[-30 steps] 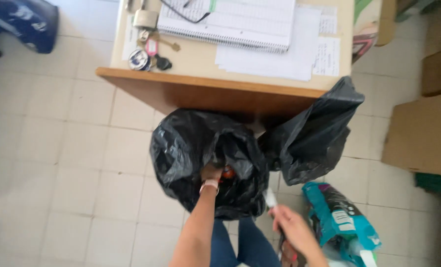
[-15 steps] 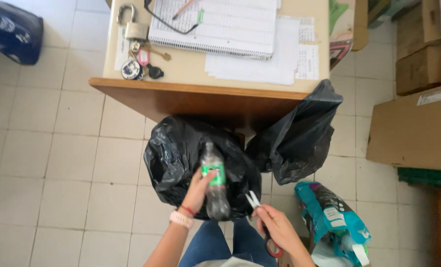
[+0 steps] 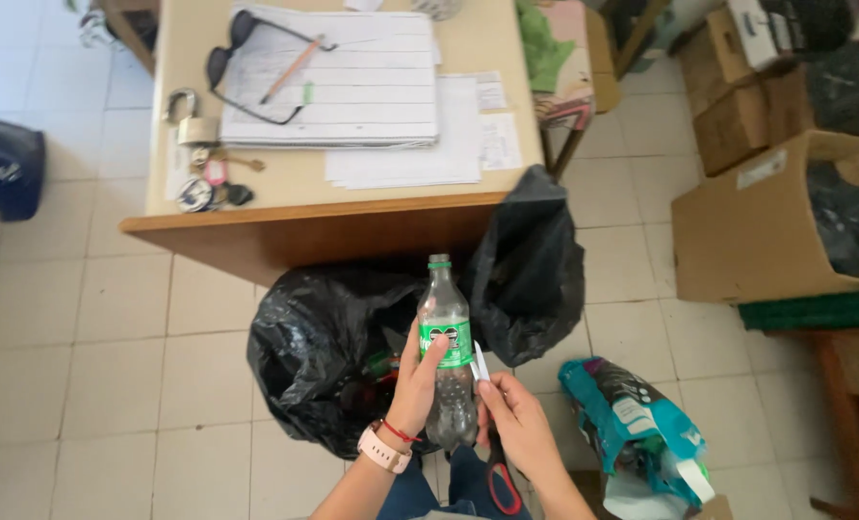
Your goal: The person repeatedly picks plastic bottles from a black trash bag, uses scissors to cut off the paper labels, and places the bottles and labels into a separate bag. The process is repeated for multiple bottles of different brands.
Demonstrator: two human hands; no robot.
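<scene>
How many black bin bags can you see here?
3: an open black bag under the bottle, another beside the desk, one inside the cardboard box. Others may be hidden.

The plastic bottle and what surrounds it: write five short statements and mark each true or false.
1. The left hand holds the clear plastic bottle upright. True.
2. The bottle wears a red label. False: the label is green.
3. The right hand holds a small white tool beside the bottle. True; what kind of tool it is cannot be told.
4. The black bag under the bottle lies on the desk. False: it sits on the tiled floor in front of the wooden desk.
5. A pair of sunglasses lies on the notebook on the desk. True.
</scene>
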